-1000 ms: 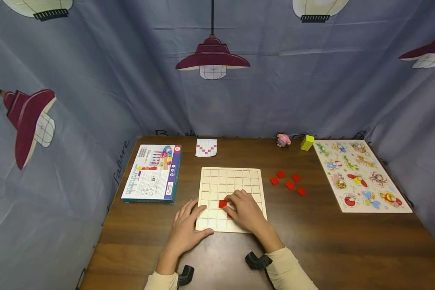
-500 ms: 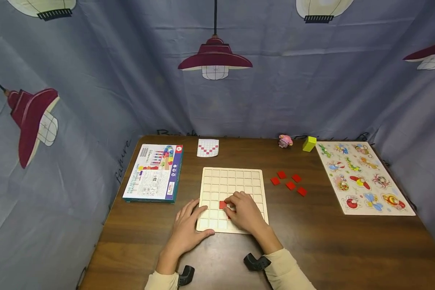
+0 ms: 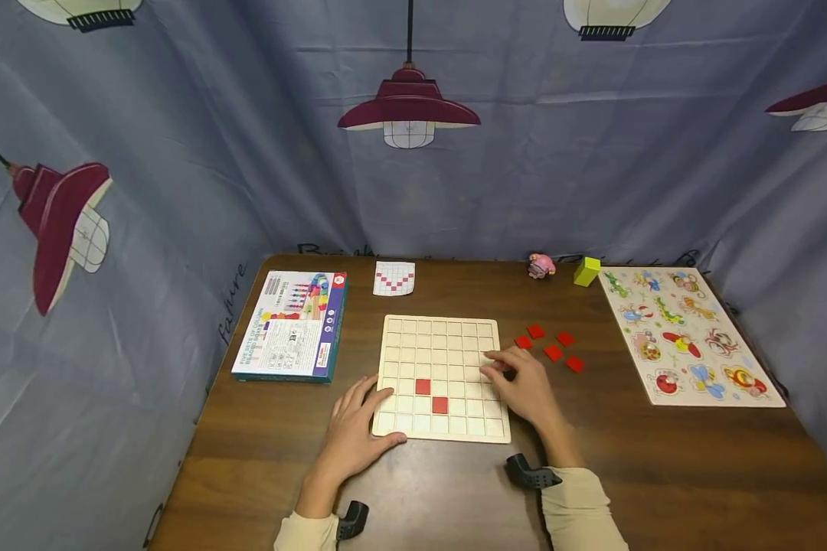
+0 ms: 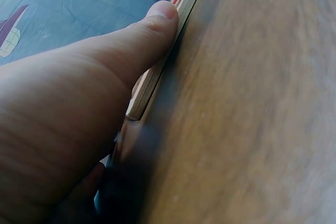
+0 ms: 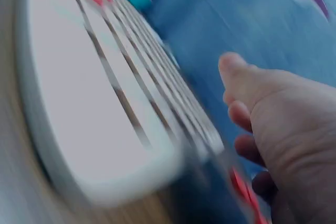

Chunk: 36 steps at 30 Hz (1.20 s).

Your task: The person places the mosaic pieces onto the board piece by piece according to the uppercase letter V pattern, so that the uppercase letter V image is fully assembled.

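Reaching toward the loose red tiles, the right hand hangs relaxed and empty; the left hand should steady the grid board, fingers flat.

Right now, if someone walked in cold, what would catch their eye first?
Likely the pale grid board mid-table, with two red tiles set diagonally in its near rows. The left hand rests on the board's near left corner, while the right hand sits at its right edge, close to five loose red tiles. A colourful animal puzzle lies far right, a game box far left.
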Available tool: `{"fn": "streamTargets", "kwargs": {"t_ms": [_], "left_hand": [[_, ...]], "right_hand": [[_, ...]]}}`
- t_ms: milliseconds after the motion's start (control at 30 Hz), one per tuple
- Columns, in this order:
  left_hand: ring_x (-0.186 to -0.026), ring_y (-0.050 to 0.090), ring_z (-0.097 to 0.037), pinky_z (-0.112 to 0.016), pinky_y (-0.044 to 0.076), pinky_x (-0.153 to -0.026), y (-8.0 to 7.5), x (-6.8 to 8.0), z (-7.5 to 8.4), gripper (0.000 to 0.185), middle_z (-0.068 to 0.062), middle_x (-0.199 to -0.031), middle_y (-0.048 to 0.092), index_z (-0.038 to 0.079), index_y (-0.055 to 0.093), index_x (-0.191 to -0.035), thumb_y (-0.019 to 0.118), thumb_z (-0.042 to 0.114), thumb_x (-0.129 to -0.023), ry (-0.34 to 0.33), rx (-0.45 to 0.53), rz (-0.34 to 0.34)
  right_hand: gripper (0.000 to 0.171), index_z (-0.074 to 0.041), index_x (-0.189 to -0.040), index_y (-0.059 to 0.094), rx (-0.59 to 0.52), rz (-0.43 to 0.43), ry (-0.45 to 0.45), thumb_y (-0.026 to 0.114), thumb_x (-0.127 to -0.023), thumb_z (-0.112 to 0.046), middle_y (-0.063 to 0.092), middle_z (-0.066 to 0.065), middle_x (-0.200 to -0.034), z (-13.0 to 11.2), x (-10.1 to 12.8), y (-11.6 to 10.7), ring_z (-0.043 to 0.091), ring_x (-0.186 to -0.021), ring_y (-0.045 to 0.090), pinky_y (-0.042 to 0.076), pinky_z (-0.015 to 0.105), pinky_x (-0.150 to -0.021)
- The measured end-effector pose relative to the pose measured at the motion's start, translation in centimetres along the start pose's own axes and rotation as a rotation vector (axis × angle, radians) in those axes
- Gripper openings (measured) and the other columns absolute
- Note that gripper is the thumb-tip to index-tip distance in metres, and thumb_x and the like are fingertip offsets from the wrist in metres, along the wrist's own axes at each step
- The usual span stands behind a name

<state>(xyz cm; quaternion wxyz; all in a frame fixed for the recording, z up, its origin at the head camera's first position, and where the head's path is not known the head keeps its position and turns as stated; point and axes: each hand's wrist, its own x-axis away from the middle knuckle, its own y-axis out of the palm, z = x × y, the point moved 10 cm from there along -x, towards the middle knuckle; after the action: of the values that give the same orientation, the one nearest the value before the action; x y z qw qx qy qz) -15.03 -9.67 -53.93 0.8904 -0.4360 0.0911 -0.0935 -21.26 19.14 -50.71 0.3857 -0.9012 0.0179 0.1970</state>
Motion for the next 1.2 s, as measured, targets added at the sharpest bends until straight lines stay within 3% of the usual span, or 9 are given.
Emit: {"fn": "streamTargets", "kwargs": {"t_ms": [233,433,567,767,867,1033,1200], "left_hand": [[-0.151,0.034,-0.035,-0.061,0.029,-0.118,-0.1,-0.1,0.0,0.079,-0.01,-0.161,0.04,0.023,0.058,-0.143,0.083,0.057,-0.076,-0.003,0.004,-0.01],[-0.15,0.034,-0.034,-0.061,0.03,-0.117,-0.2,-0.2,0.1,0.078,-0.009,-0.161,0.041,0.023,0.058,-0.142,0.083,0.057,-0.076,0.001,-0.01,-0.006],[-0.15,0.035,-0.033,-0.06,0.03,-0.117,-0.2,-0.2,0.0,0.078,-0.008,-0.16,0.041,0.023,0.058,-0.142,0.083,0.058,-0.076,-0.004,-0.02,-0.006],[-0.15,0.035,-0.034,-0.06,0.03,-0.118,-0.1,-0.1,0.0,0.079,-0.009,-0.161,0.041,0.023,0.058,-0.142,0.082,0.059,-0.076,-0.01,-0.009,-0.012],[-0.15,0.034,-0.034,-0.061,0.029,-0.118,-0.1,-0.1,-0.1,0.079,-0.009,-0.161,0.041,0.023,0.058,-0.142,0.083,0.058,-0.076,-0.01,0.003,-0.014],[-0.151,0.033,-0.034,-0.062,0.028,-0.118,-0.2,-0.3,-0.2,0.078,-0.009,-0.162,0.04,0.023,0.058,-0.143,0.083,0.056,-0.077,-0.012,0.015,-0.012],[-0.151,0.033,-0.034,-0.062,0.029,-0.118,0.0,-0.4,-0.3,0.078,-0.007,-0.162,0.039,0.025,0.057,-0.143,0.083,0.057,-0.077,-0.003,0.01,-0.009]], "right_hand": [[0.025,-0.007,-0.102,0.079,-0.032,0.22,0.208,0.089,-0.079,-0.013,0.066,0.001,-0.081,8.5,2.6,-6.5,-0.002,-0.076,0.054,0.04,0.009,-0.072],[0.027,-0.006,-0.101,0.079,0.014,0.365,0.344,0.09,-0.077,-0.011,0.063,0.001,-0.082,12.4,4.9,-10.7,-0.012,-0.075,0.049,0.037,0.008,-0.074],[0.033,-0.008,-0.107,0.077,0.118,0.322,0.402,0.09,-0.078,-0.02,0.062,0.002,-0.087,13.3,5.3,-11.3,-0.01,-0.08,0.045,0.038,0.019,-0.076],[0.04,-0.005,-0.113,0.074,0.202,0.209,0.402,0.088,-0.081,-0.025,0.063,0.013,-0.092,13.3,4.9,-10.4,0.024,-0.088,0.055,0.041,0.04,-0.078],[0.038,-0.004,-0.114,0.073,0.216,0.184,0.428,0.084,-0.084,-0.026,0.065,0.017,-0.096,13.4,4.8,-10.2,0.035,-0.093,0.057,0.042,0.049,-0.082],[0.032,-0.003,-0.119,0.071,0.244,0.128,0.437,0.071,-0.095,-0.025,0.066,0.022,-0.109,13.5,4.5,-9.9,0.041,-0.103,0.057,0.041,0.056,-0.089],[0.034,-0.001,-0.124,0.067,0.251,0.097,0.409,0.067,-0.096,-0.02,0.064,0.025,-0.113,13.2,4.4,-9.7,0.042,-0.103,0.054,0.04,0.056,-0.087]]}}
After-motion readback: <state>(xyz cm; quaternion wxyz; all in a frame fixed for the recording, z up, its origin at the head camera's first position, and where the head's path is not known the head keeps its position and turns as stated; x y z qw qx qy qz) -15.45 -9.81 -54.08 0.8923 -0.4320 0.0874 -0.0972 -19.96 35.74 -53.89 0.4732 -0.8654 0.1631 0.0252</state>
